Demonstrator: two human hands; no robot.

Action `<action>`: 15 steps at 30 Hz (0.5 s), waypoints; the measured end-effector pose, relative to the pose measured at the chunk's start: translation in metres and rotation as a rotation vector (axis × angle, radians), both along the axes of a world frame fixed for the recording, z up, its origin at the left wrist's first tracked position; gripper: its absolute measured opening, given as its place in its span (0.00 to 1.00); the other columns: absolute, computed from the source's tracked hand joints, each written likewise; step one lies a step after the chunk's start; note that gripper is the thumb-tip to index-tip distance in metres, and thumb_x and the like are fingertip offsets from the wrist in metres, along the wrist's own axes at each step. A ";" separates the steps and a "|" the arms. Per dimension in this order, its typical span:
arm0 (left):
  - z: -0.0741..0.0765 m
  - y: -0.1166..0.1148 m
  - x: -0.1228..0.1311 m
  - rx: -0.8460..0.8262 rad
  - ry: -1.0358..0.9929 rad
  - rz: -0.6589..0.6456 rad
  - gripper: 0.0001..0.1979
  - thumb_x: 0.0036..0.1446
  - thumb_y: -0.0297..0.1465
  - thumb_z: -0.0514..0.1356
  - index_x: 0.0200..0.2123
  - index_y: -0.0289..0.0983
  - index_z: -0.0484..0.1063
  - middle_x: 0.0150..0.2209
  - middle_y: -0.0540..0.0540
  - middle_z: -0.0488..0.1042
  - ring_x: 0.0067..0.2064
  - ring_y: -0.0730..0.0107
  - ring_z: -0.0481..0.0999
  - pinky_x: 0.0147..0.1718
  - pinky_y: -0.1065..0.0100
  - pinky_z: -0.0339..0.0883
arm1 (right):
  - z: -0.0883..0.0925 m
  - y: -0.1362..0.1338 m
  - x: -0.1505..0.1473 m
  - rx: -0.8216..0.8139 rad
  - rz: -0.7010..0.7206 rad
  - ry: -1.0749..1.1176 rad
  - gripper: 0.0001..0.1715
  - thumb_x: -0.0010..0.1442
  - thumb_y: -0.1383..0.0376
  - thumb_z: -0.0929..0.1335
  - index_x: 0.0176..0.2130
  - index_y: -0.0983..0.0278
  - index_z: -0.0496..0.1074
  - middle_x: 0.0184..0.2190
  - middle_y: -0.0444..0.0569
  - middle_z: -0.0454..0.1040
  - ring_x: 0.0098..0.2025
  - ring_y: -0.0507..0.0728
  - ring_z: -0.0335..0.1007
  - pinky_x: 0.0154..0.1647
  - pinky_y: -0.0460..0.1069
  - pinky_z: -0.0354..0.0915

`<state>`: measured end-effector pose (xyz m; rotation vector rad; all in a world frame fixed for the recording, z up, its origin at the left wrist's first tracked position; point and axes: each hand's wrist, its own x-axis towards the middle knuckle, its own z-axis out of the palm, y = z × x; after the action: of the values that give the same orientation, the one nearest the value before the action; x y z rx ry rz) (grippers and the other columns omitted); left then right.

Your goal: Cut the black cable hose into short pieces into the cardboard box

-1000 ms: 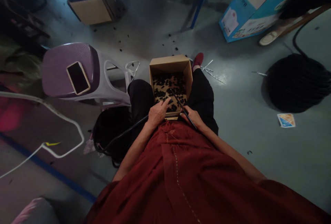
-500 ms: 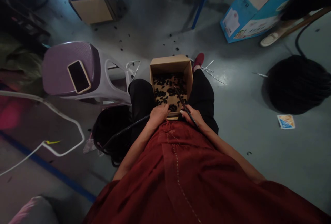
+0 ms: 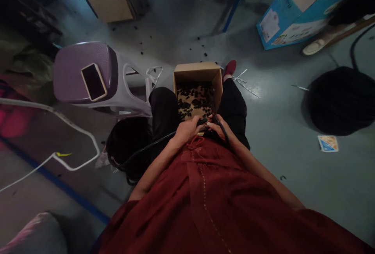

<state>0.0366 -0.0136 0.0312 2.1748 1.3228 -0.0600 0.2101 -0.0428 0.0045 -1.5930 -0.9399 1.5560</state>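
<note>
In the head view my left hand (image 3: 188, 129) is closed around a black cord (image 3: 156, 141), whose end pokes out past the fingers. The cord runs back over my left thigh to a dark coil (image 3: 125, 138) beside the stool. My right hand (image 3: 218, 127) grips a long, dark, scissors-like tool (image 3: 222, 126); it points away from me over the box. Both hands nearly meet above the near edge of an open cardboard box (image 3: 197, 67) between my legs. Many short black pieces (image 3: 197, 103) lie scattered on its bottom.
On my left a purple-topped stool (image 3: 67, 70) carries a phone (image 3: 93, 82). To the right are a large black bundle (image 3: 342, 99) and a small packet (image 3: 328, 143). Farther off stand another carton (image 3: 111, 6), a blue box (image 3: 288, 19) and a person's shoe (image 3: 315, 46).
My left hand has moved right toward my right hand, bringing the cord end to the tool. The tool has swung more upright. The whole view has shifted slightly.
</note>
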 end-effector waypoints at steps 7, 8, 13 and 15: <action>-0.006 -0.009 -0.002 0.009 -0.139 -0.084 0.22 0.59 0.40 0.54 0.54 0.41 0.57 0.45 0.45 0.74 0.41 0.65 0.76 0.32 0.71 0.64 | 0.012 -0.005 -0.010 -0.023 -0.037 0.080 0.23 0.44 0.59 0.71 0.41 0.57 0.63 0.32 0.42 0.70 0.30 0.52 0.68 0.31 0.49 0.66; -0.006 -0.010 -0.002 0.025 -0.133 -0.097 0.21 0.59 0.39 0.54 0.54 0.40 0.57 0.44 0.45 0.74 0.41 0.65 0.76 0.32 0.71 0.64 | 0.011 -0.005 -0.010 -0.028 -0.044 0.089 0.24 0.44 0.60 0.71 0.41 0.57 0.63 0.32 0.41 0.70 0.29 0.51 0.67 0.31 0.48 0.66; -0.005 -0.011 -0.016 0.119 0.064 -0.102 0.10 0.62 0.30 0.49 0.43 0.35 0.65 0.35 0.44 0.74 0.36 0.67 0.74 0.31 0.71 0.63 | 0.017 0.006 0.002 -0.017 -0.182 0.043 0.26 0.40 0.62 0.72 0.40 0.58 0.63 0.30 0.43 0.70 0.25 0.50 0.65 0.26 0.47 0.62; -0.002 -0.014 -0.030 0.150 0.113 -0.066 0.08 0.61 0.27 0.49 0.40 0.35 0.66 0.34 0.44 0.73 0.36 0.67 0.73 0.32 0.70 0.63 | 0.022 0.013 0.015 0.007 -0.263 0.005 0.26 0.39 0.63 0.72 0.39 0.58 0.63 0.29 0.44 0.70 0.23 0.50 0.64 0.24 0.47 0.61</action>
<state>0.0063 -0.0273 0.0294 2.3722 1.3561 -0.1137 0.2248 -0.0293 0.0267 -1.6341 -0.6998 1.3723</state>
